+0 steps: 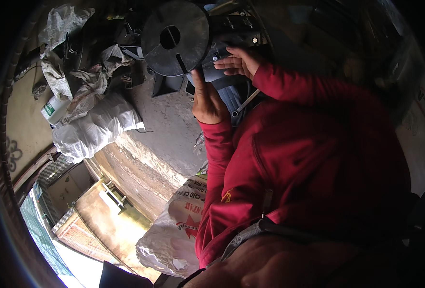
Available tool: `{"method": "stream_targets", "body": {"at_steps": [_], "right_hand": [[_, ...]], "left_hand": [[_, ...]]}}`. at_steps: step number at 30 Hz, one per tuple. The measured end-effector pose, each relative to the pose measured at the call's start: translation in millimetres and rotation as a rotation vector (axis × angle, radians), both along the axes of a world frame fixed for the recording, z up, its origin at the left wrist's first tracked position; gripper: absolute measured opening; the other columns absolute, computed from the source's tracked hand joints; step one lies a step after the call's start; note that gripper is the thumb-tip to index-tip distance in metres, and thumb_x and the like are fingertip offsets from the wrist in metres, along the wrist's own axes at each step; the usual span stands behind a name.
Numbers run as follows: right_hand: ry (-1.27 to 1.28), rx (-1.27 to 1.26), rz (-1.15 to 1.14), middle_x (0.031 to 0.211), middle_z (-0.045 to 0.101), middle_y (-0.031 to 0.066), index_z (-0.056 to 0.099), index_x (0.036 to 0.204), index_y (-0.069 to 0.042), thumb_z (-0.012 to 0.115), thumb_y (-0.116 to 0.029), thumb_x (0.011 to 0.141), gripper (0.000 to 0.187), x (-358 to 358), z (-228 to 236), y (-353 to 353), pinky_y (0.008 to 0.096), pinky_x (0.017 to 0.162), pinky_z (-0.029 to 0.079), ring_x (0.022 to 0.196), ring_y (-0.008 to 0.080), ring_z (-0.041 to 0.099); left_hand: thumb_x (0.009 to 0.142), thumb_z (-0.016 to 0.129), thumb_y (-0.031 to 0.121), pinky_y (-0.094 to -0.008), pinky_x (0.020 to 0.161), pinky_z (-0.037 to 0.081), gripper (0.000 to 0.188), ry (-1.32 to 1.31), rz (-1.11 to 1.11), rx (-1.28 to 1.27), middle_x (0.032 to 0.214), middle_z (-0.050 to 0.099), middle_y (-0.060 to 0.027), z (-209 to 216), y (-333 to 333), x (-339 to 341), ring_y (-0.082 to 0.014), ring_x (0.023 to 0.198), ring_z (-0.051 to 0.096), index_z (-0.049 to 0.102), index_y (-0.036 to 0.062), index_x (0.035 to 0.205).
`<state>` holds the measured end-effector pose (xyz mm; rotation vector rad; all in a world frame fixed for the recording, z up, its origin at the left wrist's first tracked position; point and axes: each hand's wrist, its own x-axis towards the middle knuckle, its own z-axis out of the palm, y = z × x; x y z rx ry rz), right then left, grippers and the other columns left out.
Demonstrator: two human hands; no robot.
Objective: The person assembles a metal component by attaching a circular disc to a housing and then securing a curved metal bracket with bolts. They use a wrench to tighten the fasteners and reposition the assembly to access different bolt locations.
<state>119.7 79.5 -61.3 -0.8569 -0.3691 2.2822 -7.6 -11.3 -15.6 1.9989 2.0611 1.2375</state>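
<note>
A round dark metal disc (193, 33) with a hole in its middle and straight slots stands over a dark machine part (239, 38) fitted with bolts. My left hand (207, 103) is at the disc's lower rim, one finger stretched up to its edge; the other fingers are partly hidden. Right of the rim, my right hand (241, 62) hovers with its fingers apart and nothing in them, near a bolt head (215, 58). Below it a metal spanner (246, 102) lies slanted, its ring end close to my left wrist.
Crumpled white sacks (97, 125) and plastic bags (66, 24) lie to the left among dark metal pieces. A printed white sack (174, 230) rests beside my left sleeve. Grey concrete floor (174, 129) runs down to a bright ledge (145, 168) at lower left.
</note>
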Motion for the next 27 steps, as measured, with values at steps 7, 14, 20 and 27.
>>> {"method": "stream_targets", "body": {"at_steps": [7, 14, 20, 27], "right_hand": [[0.070, 0.020, 0.007, 0.115, 0.066, 0.0165, 0.048, 0.126, -0.002, 0.055, -0.038, 0.094, 0.049, -6.4, -12.0, 2.2, 0.0333, 0.086, 0.052, 0.106, 0.0249, 0.065], [0.032, 0.005, -0.049, 0.108, 0.068, 0.0101, 0.059, 0.116, -0.006, 0.062, -0.038, 0.090, 0.040, -5.9, -17.4, 0.0, 0.0360, 0.089, 0.052, 0.097, 0.0211, 0.066], [0.011, -0.029, -0.004, 0.107, 0.069, 0.0077, 0.060, 0.118, -0.006, 0.061, -0.037, 0.091, 0.041, -6.6, -19.9, 2.1, 0.0348, 0.089, 0.052, 0.098, 0.0189, 0.067], [0.080, 0.027, -0.091, 0.112, 0.067, 0.0115, 0.058, 0.119, -0.002, 0.063, -0.031, 0.091, 0.041, -15.8, -29.8, -1.1, 0.0347, 0.074, 0.058, 0.095, 0.0263, 0.069]], "left_hand": [[0.081, 0.077, 0.015, -0.0289, 0.063, 0.051, 0.038, -0.016, 0.000, 0.077, 0.088, 0.069, -0.0123, -19.8, 28.7, -13.4, -0.0176, 0.069, 0.065, 0.061, 0.0019, 0.112], [0.080, 0.078, 0.019, -0.0303, 0.062, 0.052, 0.020, -0.092, 0.059, 0.074, 0.076, 0.069, -0.0093, -31.5, 51.4, -7.5, -0.0167, 0.066, 0.067, 0.065, 0.0050, 0.089], [0.083, 0.075, 0.022, -0.0315, 0.056, 0.051, 0.023, -0.020, 0.160, 0.105, 0.070, 0.068, -0.0092, -33.6, 61.1, 2.7, -0.0188, 0.060, 0.067, 0.060, 0.0053, 0.079], [0.085, 0.073, 0.022, -0.0306, 0.059, 0.051, 0.024, 0.046, 0.137, 0.124, 0.073, 0.068, -0.0102, -38.6, 54.4, -8.6, -0.0161, 0.065, 0.066, 0.064, 0.0026, 0.096]]}}
